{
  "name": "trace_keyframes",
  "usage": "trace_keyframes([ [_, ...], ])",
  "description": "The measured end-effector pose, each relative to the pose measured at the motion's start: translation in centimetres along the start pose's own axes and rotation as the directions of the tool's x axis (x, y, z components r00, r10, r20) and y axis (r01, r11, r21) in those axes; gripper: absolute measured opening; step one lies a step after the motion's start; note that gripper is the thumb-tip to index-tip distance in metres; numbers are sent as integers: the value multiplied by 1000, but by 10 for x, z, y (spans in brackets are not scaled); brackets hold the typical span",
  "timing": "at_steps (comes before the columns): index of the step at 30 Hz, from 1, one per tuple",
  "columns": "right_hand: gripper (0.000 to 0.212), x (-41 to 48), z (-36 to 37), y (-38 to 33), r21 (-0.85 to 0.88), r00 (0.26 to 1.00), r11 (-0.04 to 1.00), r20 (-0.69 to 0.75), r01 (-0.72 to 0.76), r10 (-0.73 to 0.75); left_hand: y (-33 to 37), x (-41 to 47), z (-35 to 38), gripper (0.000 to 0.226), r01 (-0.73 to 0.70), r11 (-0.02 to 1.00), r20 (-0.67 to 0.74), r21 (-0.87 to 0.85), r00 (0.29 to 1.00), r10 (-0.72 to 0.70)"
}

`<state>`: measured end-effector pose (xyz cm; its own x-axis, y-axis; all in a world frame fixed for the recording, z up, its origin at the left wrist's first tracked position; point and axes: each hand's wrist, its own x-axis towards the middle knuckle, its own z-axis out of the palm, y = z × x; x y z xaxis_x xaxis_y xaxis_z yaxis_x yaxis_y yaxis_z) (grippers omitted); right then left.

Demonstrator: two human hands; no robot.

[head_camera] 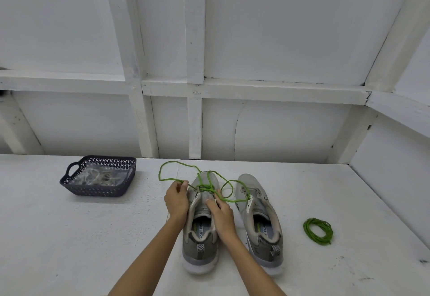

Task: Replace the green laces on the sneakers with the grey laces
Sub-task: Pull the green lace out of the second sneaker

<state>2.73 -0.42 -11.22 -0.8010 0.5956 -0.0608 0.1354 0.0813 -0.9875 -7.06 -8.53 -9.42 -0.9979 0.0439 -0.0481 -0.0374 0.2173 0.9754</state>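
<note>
**Hazard: green lace tangling on withdrawal**

Lace (206,188): partly threaded in left shoe (200,247), mid-surface (93,237). Left hand (177,199) pinches one strand. Right hand (220,213) sits at the eyelets, grip unclear. Slack loops cross right shoe (260,216) and may knot or drag it. Grey laces (104,177): in basket (97,191), far-left edge.

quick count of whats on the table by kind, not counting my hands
sneakers: 2, left and right
green laces: 2, one half out of the left sneaker, one coiled
basket: 1, with grey laces inside, too tangled to count
total: 5, grey laces aside
</note>
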Motion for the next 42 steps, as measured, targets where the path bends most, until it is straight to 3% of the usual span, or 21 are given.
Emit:
trace_keyframes([
  [4, 53, -1, 0, -2, -13, 1000, 1000, -6, -3, 3, -3, 3, 1, 11, -31, 995, 192, 96, 981, 12],
  [6, 53, -2, 1, -3, -14, 1000, 1000, -4, -9, 9, -4, 4, 2, 12, -14, 996, 118, 89, 993, 4],
  [10, 63, -4, 0, -6, -3, 1000, 1000, 5, -17, 17, -10, 8, -1, 14, 127, 985, -40, -116, 990, -132],
  [12, 48, -5, 0, -6, 47, 1000, 999, -22, 10, -9, -10, 7, -4, 17, 194, 975, -33, -108, 980, -199],
  [14, 30, -5, 1, -8, 141, 995, 988, -90, 60, -48, -9, 3, -8, 30, 251, 966, 12, -66, 968, -251],
  [18, 29, 8, -1, -16, 219, 983, 974, -181, 49, -8, -6, -3, -14, 42, 313, 949, 201, -27, 932, -301],
  [21, 32, 25, -7, -21, 101, 993, 995, -122, 20, -8, 1, -13, -17, 35, 307, 952, 294, -10, 910, -291],
  [25, 35, 48, -16, -21, -180, 997, 984, -79, -1, -13, 5, -33, -16, 23, 109, 994, 335, 10, 936, -106],
  [30, 18, 59, -20, -37, -519, 996, 852, -13, 68, -87, 3, -38, -13, 32, -83, 996, 373, 31, 925, 65],
  [33, 21, 62, -20, -48, -675, 994, 730, 61, 108, -91, -1, -36, -11, 42, -152, 983, 416, 107, 904, 94],
  [38, 26, 65, -14, -55, -817, 987, 554, 149, 161, -66, 3, -37, -10, 39, -188, 968, 415, 165, 904, 105],
  [42, 21, 65, -16, -52, -776, 994, 622, 87, 109, -65, 3, -37, -11, 29, -191, 963, 414, 188, 905, 99],
])
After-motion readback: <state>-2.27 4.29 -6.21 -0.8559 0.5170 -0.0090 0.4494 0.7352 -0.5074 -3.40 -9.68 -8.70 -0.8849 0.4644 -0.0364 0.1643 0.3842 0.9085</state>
